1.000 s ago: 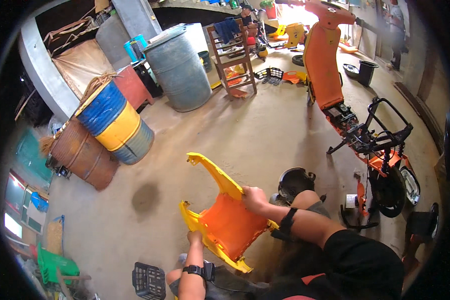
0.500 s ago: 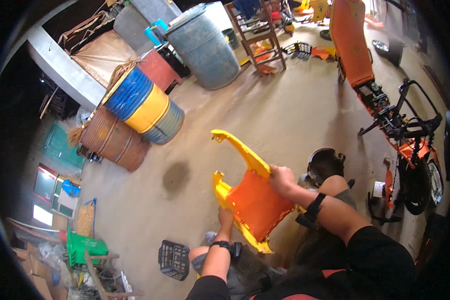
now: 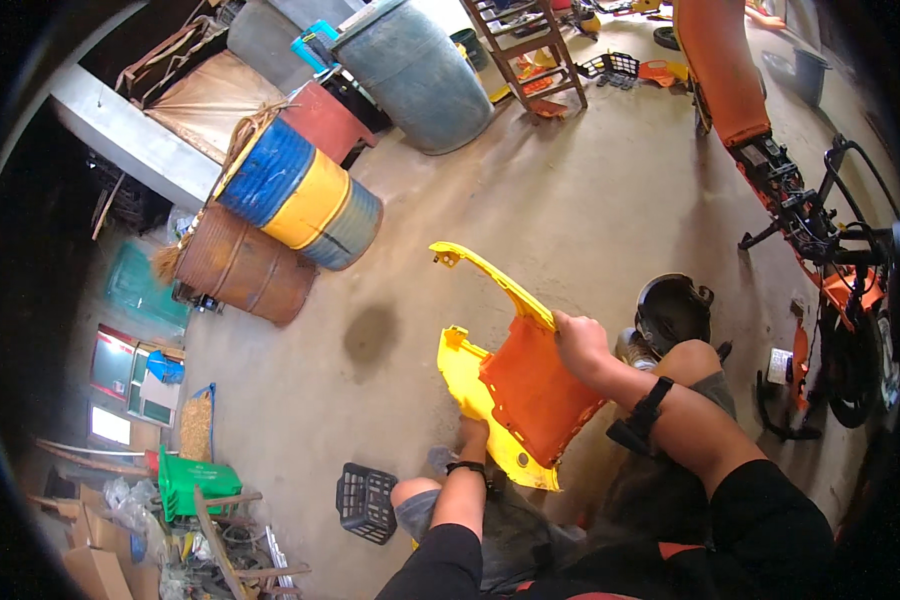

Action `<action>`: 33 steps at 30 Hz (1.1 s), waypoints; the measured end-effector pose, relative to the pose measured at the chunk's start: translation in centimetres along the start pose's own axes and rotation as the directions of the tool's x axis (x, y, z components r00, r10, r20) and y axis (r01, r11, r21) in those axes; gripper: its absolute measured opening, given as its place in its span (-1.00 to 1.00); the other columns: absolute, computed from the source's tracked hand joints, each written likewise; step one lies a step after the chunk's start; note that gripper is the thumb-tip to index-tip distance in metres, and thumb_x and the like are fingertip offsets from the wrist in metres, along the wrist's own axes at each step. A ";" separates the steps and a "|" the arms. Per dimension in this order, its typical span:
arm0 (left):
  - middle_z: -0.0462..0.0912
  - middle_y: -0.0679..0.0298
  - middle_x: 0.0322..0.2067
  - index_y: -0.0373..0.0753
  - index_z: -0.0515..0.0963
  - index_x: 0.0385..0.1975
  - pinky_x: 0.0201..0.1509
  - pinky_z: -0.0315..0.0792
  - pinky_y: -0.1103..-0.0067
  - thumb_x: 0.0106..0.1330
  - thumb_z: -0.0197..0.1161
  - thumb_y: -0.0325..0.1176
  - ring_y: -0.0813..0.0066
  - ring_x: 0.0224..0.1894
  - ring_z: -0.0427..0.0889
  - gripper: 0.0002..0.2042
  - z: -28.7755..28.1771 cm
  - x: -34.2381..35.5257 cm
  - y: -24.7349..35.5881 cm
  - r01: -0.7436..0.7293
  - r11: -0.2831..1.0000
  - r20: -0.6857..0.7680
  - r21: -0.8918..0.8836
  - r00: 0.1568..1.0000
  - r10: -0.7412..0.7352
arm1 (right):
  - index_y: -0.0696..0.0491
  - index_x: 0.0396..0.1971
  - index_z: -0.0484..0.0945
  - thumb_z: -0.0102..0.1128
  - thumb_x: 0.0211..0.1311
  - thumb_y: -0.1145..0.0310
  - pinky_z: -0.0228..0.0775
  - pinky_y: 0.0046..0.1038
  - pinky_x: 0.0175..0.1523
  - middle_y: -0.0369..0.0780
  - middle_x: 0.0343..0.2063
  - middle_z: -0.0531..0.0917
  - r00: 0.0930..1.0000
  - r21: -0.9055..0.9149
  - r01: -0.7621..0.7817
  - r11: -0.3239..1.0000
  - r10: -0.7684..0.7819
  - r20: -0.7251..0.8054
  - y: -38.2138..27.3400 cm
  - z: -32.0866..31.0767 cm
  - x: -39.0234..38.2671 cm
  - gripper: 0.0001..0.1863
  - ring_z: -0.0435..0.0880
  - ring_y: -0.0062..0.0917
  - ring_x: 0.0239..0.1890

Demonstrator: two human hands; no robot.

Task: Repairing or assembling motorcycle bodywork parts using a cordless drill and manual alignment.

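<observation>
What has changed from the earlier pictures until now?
The view has swung left, so the drums sit nearer the middle. Both hands keep their hold: the right hand on the upper edge of the yellow and orange panel, the left hand beneath it.

A vehicle repair workshop, it seems: a stripped orange scooter [image 3: 810,220] stands on a bare concrete floor [image 3: 570,200], with metal drums [image 3: 295,200] well left of it, a wooden ladder [image 3: 525,45] beyond, and crates [image 3: 195,480].
</observation>
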State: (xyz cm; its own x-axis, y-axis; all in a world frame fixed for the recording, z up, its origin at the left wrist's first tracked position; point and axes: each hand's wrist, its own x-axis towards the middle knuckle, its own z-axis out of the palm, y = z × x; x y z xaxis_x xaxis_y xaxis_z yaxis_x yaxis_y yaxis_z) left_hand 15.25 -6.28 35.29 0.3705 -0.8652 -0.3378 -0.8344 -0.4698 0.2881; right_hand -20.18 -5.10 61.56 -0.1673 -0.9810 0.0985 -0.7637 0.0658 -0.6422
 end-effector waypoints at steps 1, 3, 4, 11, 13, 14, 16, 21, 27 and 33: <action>0.53 -0.21 -0.02 -0.40 0.18 0.15 0.13 0.41 0.20 0.13 0.21 -0.25 -0.22 0.03 0.52 -0.38 -0.1 0.8 -1.5 -0.051 0.997 0.023 0.065 0.999 0.049 | 0.07 -0.33 0.48 -0.02 0.19 0.40 0.48 -0.08 -0.25 0.00 -0.46 0.63 1.000 0.004 0.000 1.000 0.000 0.001 -0.4 0.0 0.0 -0.87 0.64 -0.05 -0.36; 0.55 -0.12 0.01 -0.39 0.30 0.12 0.10 0.45 0.24 0.12 0.26 -0.29 -0.11 0.05 0.54 -0.43 0.8 -1.7 0.8 0.092 0.983 0.068 -0.159 0.994 -0.082 | 0.08 -0.33 0.47 -0.01 0.18 0.40 0.47 -0.07 -0.25 0.01 -0.47 0.63 0.998 0.003 -0.057 0.998 0.057 -0.007 1.6 0.3 0.1 -0.88 0.64 -0.04 -0.36; 0.58 -0.08 -0.08 -0.37 0.39 0.01 0.02 0.46 0.27 0.14 0.22 -0.30 -0.03 -0.05 0.57 -0.55 0.9 -2.3 0.5 0.036 0.983 0.099 -0.180 0.995 -0.018 | 0.08 -0.33 0.47 -0.01 0.18 0.40 0.47 -0.07 -0.25 0.01 -0.47 0.63 0.998 -0.001 -0.069 0.998 0.068 -0.007 1.7 0.4 0.1 -0.88 0.64 -0.04 -0.36; 0.57 0.29 0.06 -0.18 0.48 0.08 0.04 0.44 0.48 0.33 0.08 -0.34 0.27 0.05 0.57 -0.67 4.9 1.2 -4.7 0.127 0.690 0.159 -0.712 0.987 -0.018 | 0.06 -0.29 0.52 0.07 0.11 0.42 0.45 -0.05 -0.24 0.05 -0.50 0.61 1.000 0.086 -0.017 0.996 0.018 -0.017 -2.0 -0.3 0.5 -0.85 0.62 0.00 -0.36; 0.56 0.29 0.03 -0.18 0.42 0.12 0.02 0.44 0.46 0.39 0.02 -0.35 0.32 -0.01 0.57 -0.68 6.4 -2.9 2.9 0.271 0.409 0.313 -0.872 0.949 0.039 | 0.06 -0.29 0.52 0.08 0.11 0.42 0.45 -0.05 -0.24 0.06 -0.50 0.61 0.995 0.029 -0.090 0.995 0.091 -0.032 1.8 -0.2 0.6 -0.84 0.62 0.01 -0.36; 0.55 0.28 0.01 -0.20 0.38 0.13 0.03 0.44 0.45 0.40 0.00 -0.38 0.34 -0.02 0.56 -0.68 6.3 -2.8 3.0 0.270 0.258 0.303 -0.928 0.948 0.095 | 0.06 -0.29 0.52 0.08 0.11 0.42 0.45 -0.04 -0.24 0.06 -0.50 0.61 0.995 0.035 -0.087 0.996 0.088 -0.036 1.2 -0.2 0.7 -0.84 0.61 0.01 -0.36; 0.54 0.27 0.00 -0.22 0.35 0.15 0.03 0.43 0.44 0.40 -0.01 -0.41 0.37 -0.03 0.55 -0.67 5.9 -2.3 3.2 0.270 0.095 0.282 -0.958 0.949 0.142 | 0.07 -0.28 0.51 0.08 0.11 0.42 0.44 -0.04 -0.23 0.07 -0.50 0.60 0.996 0.039 -0.080 0.996 0.081 -0.032 0.2 -0.5 0.9 -0.84 0.61 0.02 -0.37; 0.53 0.24 0.00 -0.25 0.35 0.12 0.09 0.41 0.43 0.37 0.01 -0.49 0.35 0.01 0.52 -0.68 5.8 -1.9 4.1 0.226 0.072 0.235 -0.972 0.959 0.161 | 0.06 -0.32 0.46 0.03 0.16 0.42 0.46 -0.05 -0.28 0.03 -0.51 0.61 0.993 0.017 -0.083 0.996 0.085 -0.087 0.8 -1.4 1.8 -0.90 0.63 -0.03 -0.37; 0.52 0.20 0.03 -0.26 0.36 0.14 0.12 0.40 0.46 0.29 -0.04 -0.64 0.28 0.02 0.54 -0.60 1.4 -1.6 5.0 0.389 -0.405 0.333 -0.827 0.921 0.202 | 0.03 -0.33 0.47 0.02 0.16 0.42 0.46 -0.05 -0.28 0.00 -0.53 0.61 0.981 -0.027 -0.155 0.988 0.151 -0.126 0.8 -2.3 3.0 -0.90 0.63 -0.03 -0.38; 0.61 0.15 -0.16 -0.36 0.46 0.01 -0.08 0.51 0.44 0.33 -0.02 -0.53 0.28 -0.17 0.63 -0.72 -9.1 -3.7 7.5 -0.144 0.614 -0.239 -0.776 0.968 -0.075 | 0.00 -0.22 0.51 0.05 0.14 0.41 0.46 -0.05 -0.27 -0.01 -0.51 0.63 0.975 0.048 -0.113 0.992 0.120 -0.186 0.8 -2.4 3.4 -0.81 0.64 -0.04 -0.38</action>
State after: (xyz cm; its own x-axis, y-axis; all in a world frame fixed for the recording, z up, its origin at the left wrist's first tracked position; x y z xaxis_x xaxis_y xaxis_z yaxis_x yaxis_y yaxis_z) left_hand 11.35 -8.14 46.89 0.5187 -0.8443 -0.1348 -0.2494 -0.3002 0.9207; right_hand -22.91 -7.98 63.22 -0.3710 -0.9147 0.1601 -0.7092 0.1678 -0.6848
